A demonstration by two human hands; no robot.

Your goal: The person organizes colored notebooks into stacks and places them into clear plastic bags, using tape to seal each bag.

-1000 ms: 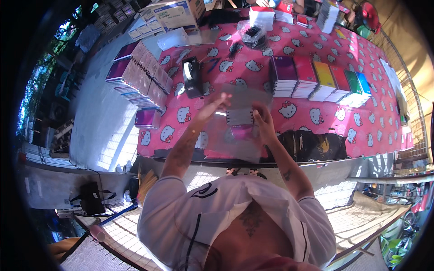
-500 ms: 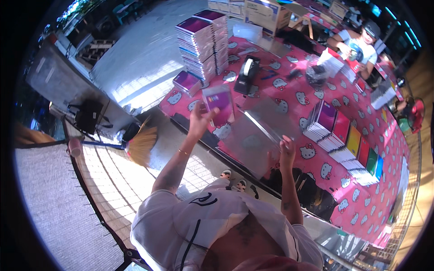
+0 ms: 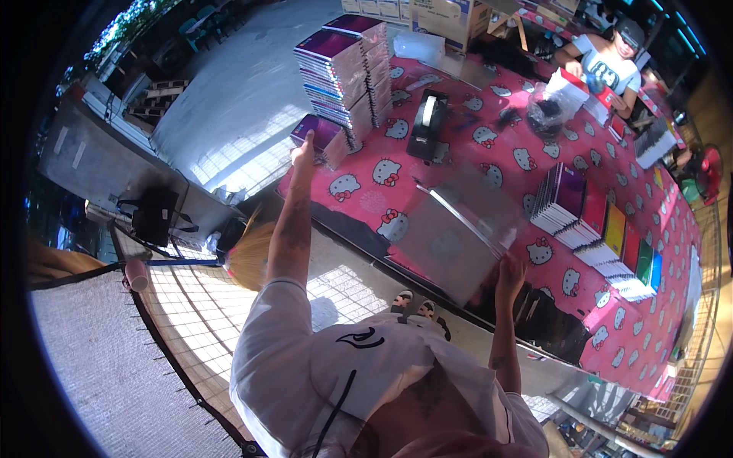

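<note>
My left hand [image 3: 303,150] reaches to the far left of the table, thumb over a purple-covered notebook [image 3: 321,131] that tops a short stack. Taller stacks of spiral notebooks [image 3: 332,72] in clear wrap rise right behind it. My right hand [image 3: 510,276] is closed at the near right corner of a clear plastic sheet [image 3: 447,256]. A shiny white strip [image 3: 458,212] runs slantwise across the sheet toward that hand. The fingertips of my right hand are partly hidden. Beyond the sheet stands a black tape dispenser [image 3: 427,126].
Leaning rows of spiral notebooks [image 3: 592,221] in several colours lie at the right on the pink patterned tablecloth [image 3: 359,183]. A co-worker [image 3: 607,65] handles red-covered items across the table. Cardboard boxes [image 3: 447,23] stand at the back; a broom [image 3: 252,252] is left of the table.
My left hand has moved left and away from me, bringing the purple notebook from over the table onto the short stack. My right hand has shifted slightly nearer, still at the sheet.
</note>
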